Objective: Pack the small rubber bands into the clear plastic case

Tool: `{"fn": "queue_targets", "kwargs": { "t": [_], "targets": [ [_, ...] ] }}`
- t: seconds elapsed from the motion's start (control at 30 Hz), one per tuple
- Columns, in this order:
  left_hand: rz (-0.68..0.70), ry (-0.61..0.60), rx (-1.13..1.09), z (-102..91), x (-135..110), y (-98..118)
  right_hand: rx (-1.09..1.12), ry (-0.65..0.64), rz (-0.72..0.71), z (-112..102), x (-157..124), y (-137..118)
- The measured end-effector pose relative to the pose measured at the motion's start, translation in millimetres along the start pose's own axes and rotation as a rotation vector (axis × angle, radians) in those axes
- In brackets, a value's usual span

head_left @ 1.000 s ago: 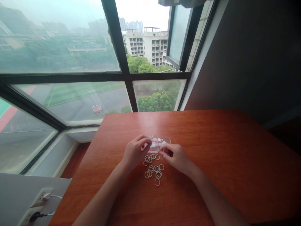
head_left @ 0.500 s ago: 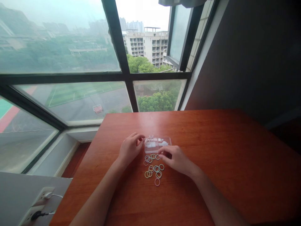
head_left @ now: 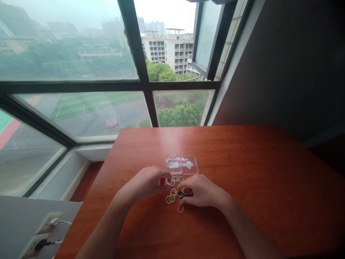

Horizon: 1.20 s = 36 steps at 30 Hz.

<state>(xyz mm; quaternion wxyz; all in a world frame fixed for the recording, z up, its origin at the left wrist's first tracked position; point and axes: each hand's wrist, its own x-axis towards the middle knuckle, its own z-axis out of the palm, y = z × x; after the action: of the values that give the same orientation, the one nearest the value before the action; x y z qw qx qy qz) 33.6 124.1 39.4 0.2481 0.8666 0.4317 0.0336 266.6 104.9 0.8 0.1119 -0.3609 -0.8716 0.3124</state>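
Observation:
A loose cluster of thin pastel rings, which look like small hair ties [head_left: 170, 199], lies on the brown table. My left hand [head_left: 151, 182] reaches the cluster's upper left, thumb and fingers curved apart around a pinkish ring [head_left: 169, 183]; whether they touch it is unclear. From the other side my right hand [head_left: 202, 190] comes over the rings, its thumb and forefinger parted and partly covering several of them. One pink ring [head_left: 180, 208] sits nearest me. Just beyond the hands lies a clear plastic box [head_left: 178, 172], opened flat, with a few rings in its left half.
The wooden table [head_left: 242, 162] extends to the right of my hands. Behind its far edge stand dark-framed windows [head_left: 145, 86], one pane swung outward. A wall socket with plugs [head_left: 44, 242] is at the lower left.
My left hand has come from the box's left side down towards me to the rings. My right hand has moved from the box's near edge down over the ring cluster.

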Motion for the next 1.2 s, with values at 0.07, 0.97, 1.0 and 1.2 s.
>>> {"fn": "queue_targets", "kwargs": {
  "t": [0.07,0.97,1.0,1.2],
  "targets": [
    [0.008,-0.022,0.002,3.0,-0.1,5.6,-0.027,0.039,0.011,1.7,0.8,1.4],
    [-0.023,0.195,0.052,-1.2,3.3,-1.5,-0.089,0.132,0.051,6.5,2.5,7.4],
    [-0.021,0.213,0.051,-1.1,3.6,-2.4,-0.081,0.134,0.052,6.4,2.7,6.9],
    [0.022,0.217,-0.006,9.2,9.9,2.2,0.048,0.232,0.094,8.8,4.1,9.9]
  ]
}}
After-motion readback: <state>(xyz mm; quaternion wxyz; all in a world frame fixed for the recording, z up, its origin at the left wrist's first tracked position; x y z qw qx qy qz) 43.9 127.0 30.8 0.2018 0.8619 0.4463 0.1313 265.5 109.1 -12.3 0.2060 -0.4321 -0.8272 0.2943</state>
